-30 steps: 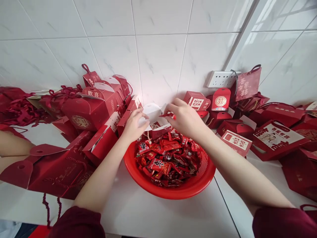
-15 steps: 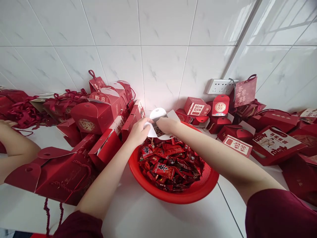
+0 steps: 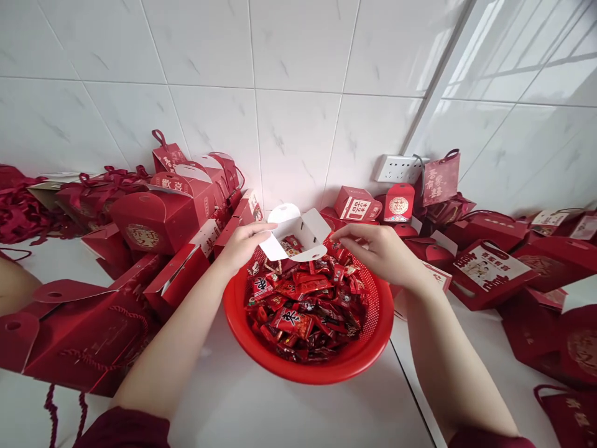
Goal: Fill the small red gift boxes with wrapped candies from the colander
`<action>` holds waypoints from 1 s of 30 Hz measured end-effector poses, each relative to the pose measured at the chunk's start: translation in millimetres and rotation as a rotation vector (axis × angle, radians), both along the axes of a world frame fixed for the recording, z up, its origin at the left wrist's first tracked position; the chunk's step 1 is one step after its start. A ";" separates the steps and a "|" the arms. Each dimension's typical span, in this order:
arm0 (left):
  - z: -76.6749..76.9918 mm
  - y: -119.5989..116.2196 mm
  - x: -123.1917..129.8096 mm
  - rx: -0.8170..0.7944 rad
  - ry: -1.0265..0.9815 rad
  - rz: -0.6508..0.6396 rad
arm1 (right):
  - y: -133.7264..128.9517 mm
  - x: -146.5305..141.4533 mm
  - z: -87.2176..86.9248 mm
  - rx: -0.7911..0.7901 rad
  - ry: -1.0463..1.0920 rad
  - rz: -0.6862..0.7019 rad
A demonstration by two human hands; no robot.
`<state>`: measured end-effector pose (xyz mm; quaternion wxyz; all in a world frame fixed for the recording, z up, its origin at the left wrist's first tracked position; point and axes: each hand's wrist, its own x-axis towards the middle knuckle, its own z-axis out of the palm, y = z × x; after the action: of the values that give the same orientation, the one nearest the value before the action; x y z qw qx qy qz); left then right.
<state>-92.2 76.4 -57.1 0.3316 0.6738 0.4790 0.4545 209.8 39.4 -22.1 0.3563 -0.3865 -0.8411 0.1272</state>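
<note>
My left hand (image 3: 247, 246) grips the left side of a small gift box (image 3: 305, 230), thumb and fingers closed on its white flap. The box has its flaps spread, showing a white inside with several small wrapped pieces (image 3: 291, 244) at the bottom. It is held over the back of a red plastic basket (image 3: 308, 373) heaped with red-wrapped sweets (image 3: 298, 320). My right hand (image 3: 385, 252) hovers at the basket's back right, just right of the box. Its forefinger and thumb are apart, and I see nothing held between them.
Red gift boxes (image 3: 158, 218) crowd the left, with a large rope-handled one (image 3: 84, 330) in front. More boxes (image 3: 489, 274) stand on the right. Behind is a white tiled wall (image 3: 298, 137) with a power strip (image 3: 398, 168). Another person's arm (image 3: 16, 286) shows at the left edge.
My right hand has come out of the box and moved right, over the basket's edge. The left hand keeps its hold on the box. The view has shifted slightly to the right.
</note>
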 end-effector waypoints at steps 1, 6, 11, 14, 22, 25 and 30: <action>4.0 -3.3 0.7 -0.015 -0.044 -0.016 | -4.7 4.8 -2.9 -0.016 0.020 -0.004; 28.2 -27.8 11.2 -0.159 -0.438 -0.122 | -13.4 19.7 -6.2 -0.011 0.094 0.014; 32.2 -32.8 24.2 -0.275 -0.557 -0.196 | -10.9 28.7 -4.1 -0.020 0.144 0.045; 23.9 -24.7 26.7 -0.355 -0.463 -0.248 | -10.4 29.9 -6.2 -0.070 0.111 0.071; 18.0 -24.3 33.3 -0.206 -0.016 -0.249 | -5.9 25.3 -5.6 -0.047 -0.095 0.274; 14.3 -23.2 36.1 -0.065 0.206 -0.111 | -2.3 21.9 -6.3 -0.052 -0.071 0.289; 8.0 -26.6 42.2 0.088 0.501 0.109 | -0.3 15.4 -9.4 -0.053 -0.056 0.251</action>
<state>-50.1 49.7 -49.1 0.1481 0.7521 0.5618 0.3112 225.2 39.1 -31.5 0.3038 -0.2908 -0.8888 0.1820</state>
